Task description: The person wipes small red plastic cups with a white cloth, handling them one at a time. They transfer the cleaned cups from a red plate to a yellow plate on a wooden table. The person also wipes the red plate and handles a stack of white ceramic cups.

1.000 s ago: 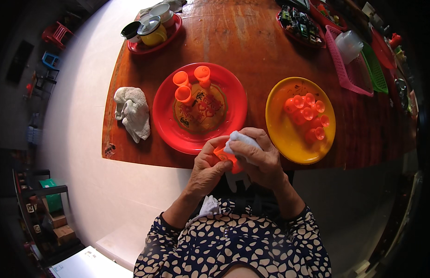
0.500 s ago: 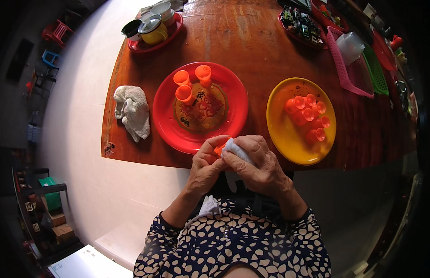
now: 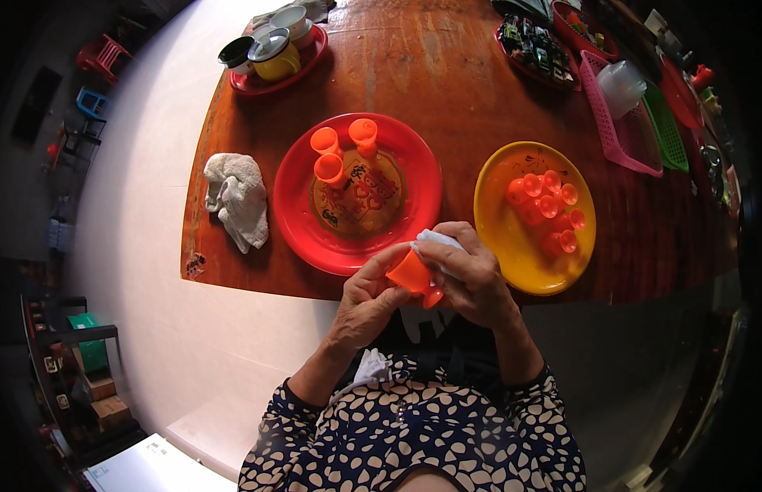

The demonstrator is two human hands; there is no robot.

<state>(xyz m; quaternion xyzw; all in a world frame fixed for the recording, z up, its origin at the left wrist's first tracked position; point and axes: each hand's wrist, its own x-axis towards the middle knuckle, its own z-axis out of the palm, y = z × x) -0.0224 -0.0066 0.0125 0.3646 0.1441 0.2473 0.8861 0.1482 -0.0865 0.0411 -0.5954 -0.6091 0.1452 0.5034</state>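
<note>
Between my hands, just off the table's near edge, is a small orange footed cup (image 3: 410, 274), tilted with its foot toward my right hand. My left hand (image 3: 369, 293) pinches it by the bowl. A white cloth (image 3: 441, 239) is gripped in my right hand (image 3: 471, 275), close against the cup's rim. Past my left hand lies a red plate (image 3: 295, 234) on which three orange cups (image 3: 332, 170) stand upright. To the right, a yellow plate (image 3: 512, 266) bears several more orange cups (image 3: 547, 205), lying with their round feet showing.
A crumpled whitish towel (image 3: 237, 201) lies left of the red plate. At the far left, a red tray (image 3: 311, 61) carries a yellow lidded pot (image 3: 274, 59) and bowls. Far right are a pink basket (image 3: 608, 135), a green basket (image 3: 666, 135) and a plate of dark small items (image 3: 535, 53).
The cup has come into fuller view, its foot now showing below my right fingers. My right hand and the cloth have shifted slightly right, off the cup's middle toward its rim.
</note>
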